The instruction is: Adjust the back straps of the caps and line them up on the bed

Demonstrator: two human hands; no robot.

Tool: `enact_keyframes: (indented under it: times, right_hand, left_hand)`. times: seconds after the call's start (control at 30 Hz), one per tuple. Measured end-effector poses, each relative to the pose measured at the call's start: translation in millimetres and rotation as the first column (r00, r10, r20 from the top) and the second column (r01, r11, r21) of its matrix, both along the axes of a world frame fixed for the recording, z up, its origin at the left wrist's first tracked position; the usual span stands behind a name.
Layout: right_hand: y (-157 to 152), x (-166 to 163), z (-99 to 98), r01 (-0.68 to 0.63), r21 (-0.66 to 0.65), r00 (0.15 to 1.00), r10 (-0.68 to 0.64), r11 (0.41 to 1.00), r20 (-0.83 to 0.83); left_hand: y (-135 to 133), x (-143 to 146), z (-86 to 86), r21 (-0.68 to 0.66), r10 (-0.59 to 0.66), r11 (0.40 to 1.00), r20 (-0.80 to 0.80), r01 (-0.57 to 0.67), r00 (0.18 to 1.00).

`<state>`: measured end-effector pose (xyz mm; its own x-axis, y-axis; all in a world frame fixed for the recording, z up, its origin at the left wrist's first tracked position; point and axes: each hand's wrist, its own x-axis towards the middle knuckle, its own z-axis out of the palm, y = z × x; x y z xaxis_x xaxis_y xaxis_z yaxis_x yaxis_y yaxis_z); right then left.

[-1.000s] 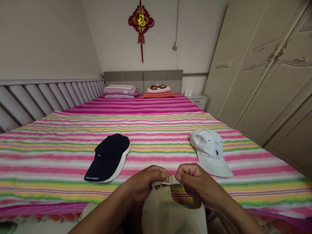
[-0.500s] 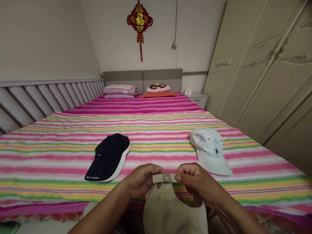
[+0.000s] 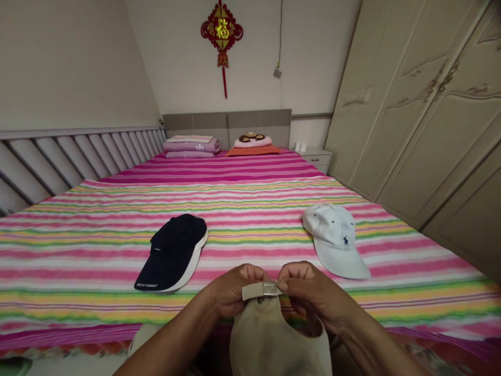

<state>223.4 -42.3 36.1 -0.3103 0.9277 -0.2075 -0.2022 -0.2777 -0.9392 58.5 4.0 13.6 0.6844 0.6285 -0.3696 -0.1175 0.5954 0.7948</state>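
Observation:
Between my hands, at the near edge of the bed, is a beige baseball cap (image 3: 270, 339) with its back opening facing up. Its adjustment strap (image 3: 252, 291) runs through a metal buckle (image 3: 270, 288). My left hand (image 3: 237, 290) pinches the strap on the left, fingers behind it. Thumb and fingers of my right hand (image 3: 309, 290) are closed on the strap at the buckle's right side. A navy cap with a white-edged brim (image 3: 174, 253) lies on the bed to the left. On the right lies a white cap (image 3: 336, 240) with a small dark emblem.
A striped sheet (image 3: 250, 209) covers the bed. Folded purple bedding (image 3: 191, 147) and a pink pillow on an orange cloth (image 3: 253, 150) lie by the headboard (image 3: 258, 122). A slatted rail (image 3: 78, 162) runs along the left. A wardrobe (image 3: 422, 115) and nightstand (image 3: 317, 159) stand right.
My right hand has shifted slightly left, closer to my left hand. The buckle now sits against my right fingertips, with less strap showing between them.

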Motion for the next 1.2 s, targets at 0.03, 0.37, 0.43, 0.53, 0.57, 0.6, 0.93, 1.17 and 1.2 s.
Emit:
enact_keyframes:
  times: [0.03,0.37,0.43,0.53,0.57,0.6,0.93,1.17,1.2]
  right_hand:
    - [0,0,0.2,-0.002,0.007,1.000,0.002,1.000,-0.008]
    - [-1,2,-2.0,-0.079,0.059,0.996,0.081,0.995,-0.037]
    - [-1,2,-1.0,-0.070,0.075,0.998,0.070,0.995,0.008]
    - [-1,2,2.9,-0.060,0.088,0.996,0.053,0.994,0.074]
    - [-2,2,4.5,-0.059,0.094,0.994,0.050,0.994,0.094]
    - [-2,2,5.9,-0.061,0.101,0.993,0.049,0.993,0.111]
    - [7,21,-3.0,-0.160,0.023,0.986,0.161,0.987,-0.036]
    - [12,45,-44.4,-0.188,-0.002,0.944,0.181,0.982,-0.276]
    - [10,42,-44.8,-0.145,0.003,0.937,0.138,0.989,-0.322]
  left_hand:
    - [0,0,1.1,-0.004,0.001,1.000,0.002,-0.001,1.000]
    - [5,-4,-0.3,-0.014,-0.028,0.999,0.055,0.029,0.998]
    - [7,-6,1.0,-0.052,-0.050,0.997,0.081,0.054,0.995]
    - [10,-8,6.2,-0.022,-0.081,0.996,0.099,0.083,0.992]
    - [10,-8,8.3,0.010,-0.095,0.995,0.092,0.094,0.991]
    - [10,-9,10.5,0.037,-0.108,0.994,0.081,0.105,0.991]
    - [5,-16,20.7,0.140,-0.145,0.980,0.000,0.143,0.989]
    - [19,-22,15.2,0.146,0.031,0.988,0.161,-0.055,0.986]
    - [22,-22,14.7,0.116,0.034,0.992,0.182,-0.055,0.983]
